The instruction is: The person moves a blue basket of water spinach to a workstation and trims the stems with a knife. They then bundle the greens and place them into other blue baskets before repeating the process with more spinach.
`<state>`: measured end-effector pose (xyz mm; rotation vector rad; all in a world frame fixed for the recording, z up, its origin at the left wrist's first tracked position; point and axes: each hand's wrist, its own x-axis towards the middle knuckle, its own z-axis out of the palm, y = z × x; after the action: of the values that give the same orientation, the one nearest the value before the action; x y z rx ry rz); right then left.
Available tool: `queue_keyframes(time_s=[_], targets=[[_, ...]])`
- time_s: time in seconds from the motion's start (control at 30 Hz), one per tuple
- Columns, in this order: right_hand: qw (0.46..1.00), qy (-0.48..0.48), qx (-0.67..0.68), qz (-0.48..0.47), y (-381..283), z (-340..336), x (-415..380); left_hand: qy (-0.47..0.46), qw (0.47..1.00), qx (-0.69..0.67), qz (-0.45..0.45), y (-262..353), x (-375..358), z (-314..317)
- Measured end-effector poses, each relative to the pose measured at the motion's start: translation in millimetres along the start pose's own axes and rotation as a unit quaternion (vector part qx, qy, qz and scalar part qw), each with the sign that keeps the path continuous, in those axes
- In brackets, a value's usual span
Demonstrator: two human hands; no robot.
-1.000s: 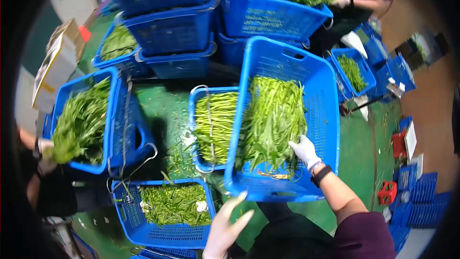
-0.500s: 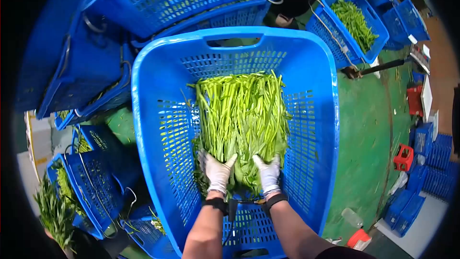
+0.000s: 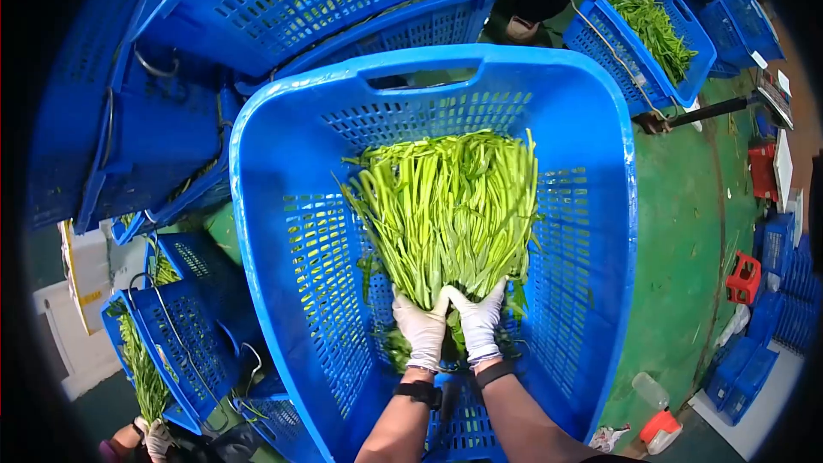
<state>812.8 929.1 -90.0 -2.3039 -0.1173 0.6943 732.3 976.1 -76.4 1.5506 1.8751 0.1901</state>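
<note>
Your gloved left hand [image 3: 421,327] and right hand [image 3: 477,323], side by side, grip the near end of the long green stems [image 3: 450,214] inside the large blue basket [image 3: 591,116]. At your near left, another person's gloved hand [image 3: 158,442] holds a leafy bunch [image 3: 142,369]; far right, a smaller basket [image 3: 598,45] contains cut greens [image 3: 656,33].

Green floor [image 3: 673,223], few small scraps [image 3: 732,124] scattered. On floor, right side: red stool [image 3: 743,278] standing; nearer, clear bottle [image 3: 651,390] just beside red-and-white tub [image 3: 661,431]. Big crate [image 3: 610,214]: greens [image 3: 446,206] lying in it as one layered heap, stems stretching toward far wall. What big crate rests on hidden from view.
</note>
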Motion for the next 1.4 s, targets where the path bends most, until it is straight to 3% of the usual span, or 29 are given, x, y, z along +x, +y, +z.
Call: queue_keyframes(time_s=[0.03,0.07,0.1,0.13,0.2,0.27,0.33,0.4,0.47,0.57,0.6,0.67,0.7,0.73,0.8,0.87,0.9,0.93,1.0,1.07,1.1,1.13,1.2,1.27,1.33,1.4], targets=[[0.983,-0.075,0.166,0.027,-6.8,-4.7,1.3,-0.049,0.988,-0.14,-0.048,2.8,-4.5,-2.6],[0.932,-0.148,0.327,0.053,-15.0,-12.3,5.8,-0.097,0.951,-0.279,-0.093,6.3,-7.1,-5.2],[0.9,-0.208,0.372,0.092,-23.9,-22.6,7.2,-0.099,0.889,-0.444,-0.046,-15.2,-5.2,14.8],[0.874,-0.224,0.416,0.119,-32.7,-26.8,2.8,-0.192,0.838,-0.498,-0.112,-11.5,-5.6,3.0],[0.819,-0.336,0.396,0.245,-38.6,-38.7,9.8,-0.295,0.771,-0.519,-0.221,-5.9,-4.6,-21.0],[0.828,-0.357,0.377,0.212,-43.0,-43.7,9.8,-0.314,0.773,-0.508,-0.214,-6.0,-7.6,-31.9],[0.881,-0.372,0.255,0.14,-42.1,-46.5,10.6,-0.35,0.787,-0.481,-0.164,2.9,-10.1,-41.3],[0.867,-0.333,0.346,0.134,-61.2,-46.6,-7.7,-0.335,0.772,-0.516,-0.158,24.7,-19.2,-53.3],[0.879,-0.345,0.31,0.106,-84.8,-72.0,-22.7,-0.291,0.778,-0.547,-0.106,50.4,-39.9,-83.1],[0.887,-0.306,0.341,0.06,-136.6,-119.6,-64.9,-0.234,0.777,-0.572,-0.12,85.7,-75.3,-129.8],[0.885,-0.31,0.343,0.055,-135.7,-122.7,-67.7,-0.23,0.778,-0.568,-0.139,94.4,-84.5,-140.7],[0.905,-0.291,0.272,0.152,-110.8,-123.5,-64.5,-0.269,0.805,-0.489,-0.202,88.2,-91.7,-140.4],[0.892,-0.321,0.255,0.189,-101.2,-122.1,-61.7,-0.327,0.79,-0.434,-0.283,92.1,-98.5,-153.7],[0.848,-0.336,0.311,0.268,-86.3,-125.6,-63.4,-0.392,0.885,-0.249,0.037,57.4,-99.5,-132.6],[0.809,-0.398,0.353,0.25,-113.4,-160.7,-79.9,-0.38,0.768,-0.473,-0.207,54.9,-116.5,-119.4],[0.799,-0.37,0.365,0.302,-108.1,-163.9,-89.0,-0.331,0.837,-0.375,-0.223,103.4,-140.8,-178.6],[0.841,-0.355,0.328,0.245,-119.3,-174.0,-102.8,-0.289,0.853,-0.41,-0.147,93.6,-157.7,-179.7],[0.839,-0.353,0.34,0.235,-129.5,-185.3,-117.3,-0.284,0.844,-0.373,-0.261,121.1,-161.1,-205.5],[0.883,-0.297,0.273,0.239,-86.4,-164.9,-112.0,-0.311,0.786,-0.459,-0.273,56.1,-159.3,-145.5],[0.798,-0.354,0.337,0.351,-28.7,-142.7,-91.2,-0.39,0.696,-0.482,-0.363,63.9,-149.0,-162.8],[0.801,-0.35,0.318,0.367,-48.3,-146.6,-95.3,-0.42,0.678,-0.52,-0.304,48.9,-145.0,-149.0],[0.787,-0.37,0.308,0.385,-16.5,-134.3,-80.9,-0.4,0.66,-0.549,-0.322,36.7,-146.7,-133.0],[0.81,-0.398,0.296,0.312,26.2,-124.7,-69.0,-0.364,0.667,-0.556,-0.337,21.8,-154.3,-120.2],[0.828,-0.336,0.309,0.325,-35.4,-147.4,-102.7,-0.366,0.623,-0.582,-0.373,22.0,-161.5,-129.4],[0.834,-0.334,0.297,0.324,-39.7,-148.1,-105.6,-0.387,0.599,-0.597,-0.367,18.5,-165.4,-131.3],[0.902,-0.353,0.16,0.192,-48.7,-144.5,-106.6,-0.363,0.561,-0.636,-0.385,15.9,-171.8,-135.5]])
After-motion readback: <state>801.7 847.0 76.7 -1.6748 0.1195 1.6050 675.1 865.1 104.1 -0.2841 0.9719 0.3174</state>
